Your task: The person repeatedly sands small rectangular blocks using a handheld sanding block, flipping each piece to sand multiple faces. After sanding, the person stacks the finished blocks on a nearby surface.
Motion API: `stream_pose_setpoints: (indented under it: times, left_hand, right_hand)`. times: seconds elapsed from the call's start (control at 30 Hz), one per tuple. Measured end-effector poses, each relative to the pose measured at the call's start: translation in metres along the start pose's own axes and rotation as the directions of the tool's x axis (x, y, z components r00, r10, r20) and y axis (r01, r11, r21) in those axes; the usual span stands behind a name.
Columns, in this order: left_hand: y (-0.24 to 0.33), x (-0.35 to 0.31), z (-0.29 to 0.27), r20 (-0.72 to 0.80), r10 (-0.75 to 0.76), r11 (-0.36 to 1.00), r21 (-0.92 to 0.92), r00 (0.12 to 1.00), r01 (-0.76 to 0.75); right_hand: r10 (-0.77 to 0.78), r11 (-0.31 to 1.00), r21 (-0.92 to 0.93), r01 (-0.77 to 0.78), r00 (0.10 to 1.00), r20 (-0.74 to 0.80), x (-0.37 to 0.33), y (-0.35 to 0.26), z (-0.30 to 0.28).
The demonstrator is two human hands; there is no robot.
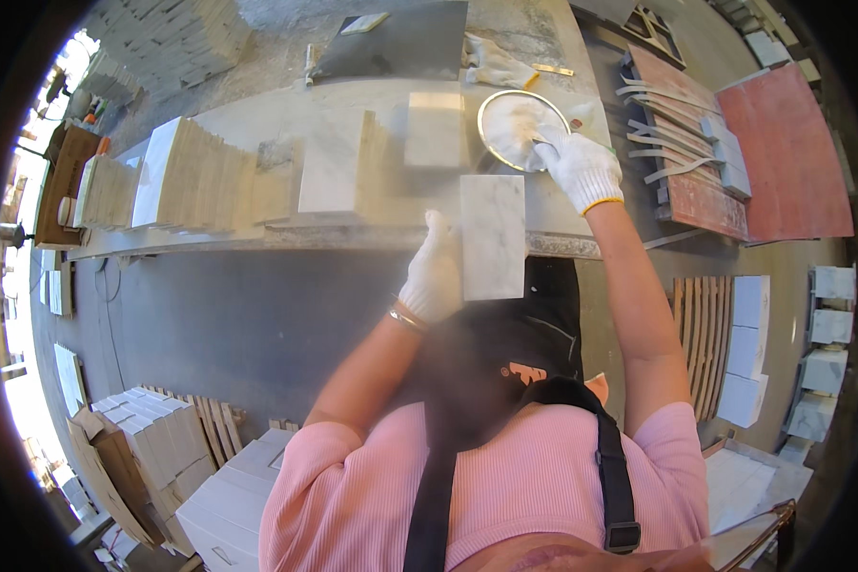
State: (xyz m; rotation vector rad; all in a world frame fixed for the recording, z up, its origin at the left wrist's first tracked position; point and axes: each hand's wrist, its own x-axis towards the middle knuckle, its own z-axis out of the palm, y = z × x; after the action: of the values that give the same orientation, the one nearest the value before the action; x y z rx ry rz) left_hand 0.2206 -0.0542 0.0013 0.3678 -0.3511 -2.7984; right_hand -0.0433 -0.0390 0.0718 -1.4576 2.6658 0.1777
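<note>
Left hand, pointing forward, grips 1 tile just right of its visible fingers. A bowl lies left of the outstretched right hand's fingers; whether they grip anything, I cannot tell.

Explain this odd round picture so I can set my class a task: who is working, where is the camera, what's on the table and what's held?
There is no machine here, just a white-gloved person. The single picture comes from a wide fisheye camera worn on that person's head, looking down, so straight edges seem to bend. On the table stand stacks of pale tiles; farther back lie a dark panel and an unworn glove. The left hand holds a marbled tile; the right hand is at a round bowl. Whether it grips anything there is hard to see.
</note>
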Motion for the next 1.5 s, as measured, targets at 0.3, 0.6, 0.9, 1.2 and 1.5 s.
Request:
stream_pose_setpoints:
  times: [0.3,0.6,0.9,1.2,1.5]
  left_hand:
    - [-0.007,0.008,-0.004,0.034,-0.039,0.997,-0.063,0.999,0.041]
    - [-0.019,0.014,-0.001,0.062,-0.042,0.965,-0.258,0.997,0.057]
    - [-0.017,0.019,-0.007,0.125,-0.070,0.954,-0.281,0.990,0.103]
    - [-0.014,0.025,-0.008,0.027,-0.057,0.988,-0.145,0.998,0.060]
    - [-0.017,0.022,0.003,0.368,-0.015,0.833,-0.510,0.930,0.215]
  right_hand:
    - [-0.075,0.907,0.272,0.321,0.759,-0.646,-0.096,0.008,-0.001]
    - [0.111,0.207,0.978,-0.033,0.994,0.010,-0.135,0.000,0.035]
    - [-0.025,0.115,0.977,-0.178,0.983,0.182,-0.150,-0.003,0.056]
    - [-0.058,0.319,0.933,-0.166,0.979,0.194,-0.194,0.019,0.067]
    - [-0.003,0.378,0.926,-0.016,1.000,0.018,-0.180,0.004,0.054]
